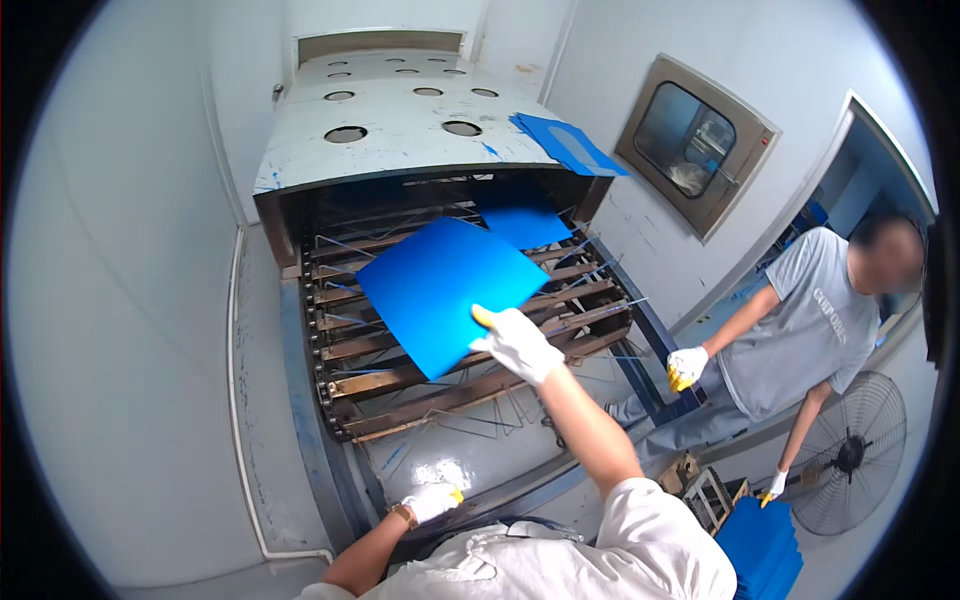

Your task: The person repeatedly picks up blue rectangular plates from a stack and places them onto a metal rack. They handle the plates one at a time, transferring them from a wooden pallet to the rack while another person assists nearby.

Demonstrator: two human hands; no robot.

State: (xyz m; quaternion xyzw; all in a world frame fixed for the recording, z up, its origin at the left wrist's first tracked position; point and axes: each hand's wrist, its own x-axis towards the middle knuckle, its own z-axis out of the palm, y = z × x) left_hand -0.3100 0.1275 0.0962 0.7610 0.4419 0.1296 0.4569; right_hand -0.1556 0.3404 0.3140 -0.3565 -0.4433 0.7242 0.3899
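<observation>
My right hand [520, 345], in a white glove with yellow fingertips, pinches the near edge of a flat blue sheet [435, 290]. The sheet is tilted over the slats of a chain conveyor [375, 385]. Close to my waist, by the conveyor frame's near end, my left hand [432, 501] is gloved too; its fingers are curled in with nothing visible in them. A second blue sheet [525, 222] lies farther along the conveyor, partly in the shade of the oven-like housing.
Thin wire rods stick up between the slats. Blue sheets [570, 145] lie on the white housing top [400, 115], which has round holes. At right a co-worker [800, 320] in gloves touches a stack of blue sheets [760, 550], near a floor fan [850, 455].
</observation>
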